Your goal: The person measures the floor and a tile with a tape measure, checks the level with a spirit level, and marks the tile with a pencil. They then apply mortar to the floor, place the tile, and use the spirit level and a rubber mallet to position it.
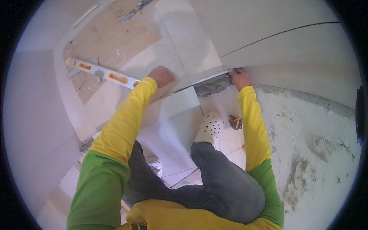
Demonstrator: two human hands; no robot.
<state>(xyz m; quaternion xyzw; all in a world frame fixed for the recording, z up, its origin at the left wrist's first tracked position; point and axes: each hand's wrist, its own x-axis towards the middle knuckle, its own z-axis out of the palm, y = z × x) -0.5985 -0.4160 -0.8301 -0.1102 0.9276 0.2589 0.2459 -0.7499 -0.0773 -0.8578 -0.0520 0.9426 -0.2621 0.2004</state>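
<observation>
My left hand [163, 76] is curled closed above the pale floor tiles, near the edge of the raised step. Whether it holds anything is hidden. My right hand [240, 79] pinches at the far end of that edge, by the wall, on something small and dark that I cannot make out. A thin whitish edge [209, 78] runs toward its fingertips. Just below lies a gap with rough grey mortar [213, 86]. A light tile strip [174, 102] covers the step's front left of this gap.
A spirit level [102, 73] with orange-rimmed openings lies on the left, beside brown cardboard [115, 42]. A black-and-orange tape measure [235, 122] sits near my white clog [210, 126]. Tiled wall [291, 57] rises at right, above a rough, mortar-stained surface [306, 145].
</observation>
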